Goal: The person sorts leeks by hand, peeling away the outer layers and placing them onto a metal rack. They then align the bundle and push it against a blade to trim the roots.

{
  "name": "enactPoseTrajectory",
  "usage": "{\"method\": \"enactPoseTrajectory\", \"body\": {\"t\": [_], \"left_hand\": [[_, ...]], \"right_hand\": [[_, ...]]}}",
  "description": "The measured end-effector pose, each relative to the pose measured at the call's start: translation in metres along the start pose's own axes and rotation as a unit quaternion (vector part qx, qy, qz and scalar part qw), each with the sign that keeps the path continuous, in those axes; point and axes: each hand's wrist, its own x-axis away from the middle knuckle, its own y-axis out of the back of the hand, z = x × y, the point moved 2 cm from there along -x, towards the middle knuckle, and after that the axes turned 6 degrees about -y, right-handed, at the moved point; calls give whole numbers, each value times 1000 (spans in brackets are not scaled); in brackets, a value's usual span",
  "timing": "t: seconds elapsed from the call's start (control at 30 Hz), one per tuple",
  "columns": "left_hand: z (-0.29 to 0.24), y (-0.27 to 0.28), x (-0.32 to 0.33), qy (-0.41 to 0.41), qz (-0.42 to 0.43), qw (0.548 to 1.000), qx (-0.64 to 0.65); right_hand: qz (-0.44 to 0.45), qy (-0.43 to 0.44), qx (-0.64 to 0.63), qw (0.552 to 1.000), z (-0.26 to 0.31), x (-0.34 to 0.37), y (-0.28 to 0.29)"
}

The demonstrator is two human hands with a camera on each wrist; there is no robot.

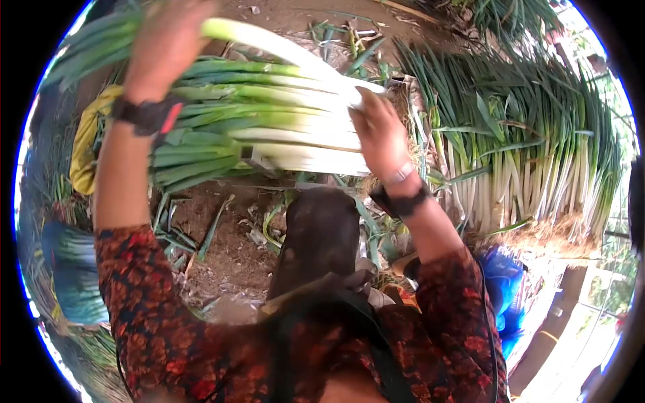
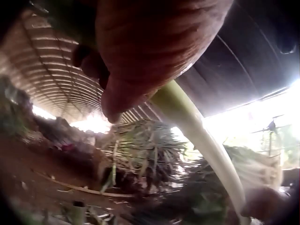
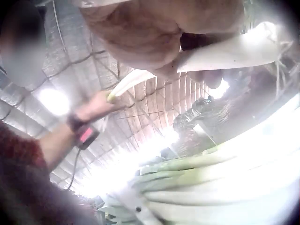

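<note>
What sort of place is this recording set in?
Probably a farm packing shed or polytunnel: an arched, ribbed roof, an earth floor littered with leaf scraps, and a row of leek-like stalks near a larger pile of them.

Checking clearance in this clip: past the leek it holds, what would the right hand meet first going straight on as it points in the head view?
Past the leek, the right hand would probably meet the green leaf scraps on the ground; depth is unclear, so it may pass above them.
</note>
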Motion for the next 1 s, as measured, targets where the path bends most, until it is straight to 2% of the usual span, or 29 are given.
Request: {"method": "enactPoseTrajectory", "body": {"t": [0.03, 0.1, 0.13, 0.17, 0.2, 0.27, 0.33, 0.4, 0.43, 0.53, 0.57, 0.6, 0.63, 0.67, 0.7, 0.73, 0.77, 0.8, 0.83, 0.87, 0.9, 0.93, 1.0], "left_hand": [[20, -10, 11, 9, -3, 999, -31], [34, -30, 13, 44, 52, 996, -58], [38, -39, 13, 65, 81, 992, -73], [39, -58, 13, 71, 102, 991, -46], [36, -80, 14, 56, 71, 996, -9], [24, -130, 20, 25, 8, 998, 64], [4, -181, 25, 32, 110, 982, 153], [-25, -216, 31, 71, 216, 932, 283], [-30, -230, 31, 82, 322, 903, 273], [-23, -248, 32, 103, 316, 878, 345], [-23, -253, 33, 103, 305, 882, 344], [-24, -256, 34, 100, 289, 886, 348], [-25, -258, 29, 116, 315, 870, 360], [-28, -256, 22, 107, 316, 867, 371], [-21, -274, 29, 74, 304, 868, 386], [-20, -281, 30, 74, 304, 870, 382], [-20, -278, 32, 80, 315, 878, 352], [-17, -283, 35, 62, 302, 884, 352], [-15, -288, 36, 73, 322, 879, 344], [-22, -270, 24, 104, 345, 865, 350], [-16, -280, 32, 89, 341, 871, 341], [-15, -283, 31, 85, 351, 860, 360], [-17, -279, 25, 71, 365, 864, 339]], "right_hand": [[1, -9, 6, 1000, -6, -18, -20], [26, 22, 34, 999, -23, -54, -49], [44, -21, 90, 995, -34, -69, -61], [43, -7, 161, 986, -47, -82, -66], [42, 7, 229, 972, -58, -91, -68], [110, -20, 356, 928, -77, -99, -58], [177, -96, 397, 895, -120, -99, -62], [235, -198, 335, 891, -160, -87, -72], [239, -203, 350, 883, -170, -82, -76], [198, -128, 330, 914, -202, -76, -93], [229, -105, 385, 888, -203, -75, -95], [185, -13, 472, 862, -203, -70, -100], [299, -57, 444, 843, -206, -80, -100], [287, -124, 380, 871, -202, -82, -94], [291, -61, 409, 863, -217, -80, -106], [293, -75, 398, 866, -219, -78, -108], [256, -134, 341, 895, -206, -78, -98], [239, -142, 319, 906, -210, -75, -103], [243, -167, 284, 912, -200, -78, -94], [268, -172, 274, 907, -192, -77, -86], [315, -193, 237, 898, -192, -84, -75], [277, -180, 108, 938, -194, -87, -60], [117, -139, -1, 983, -186, -95, -5]]}}
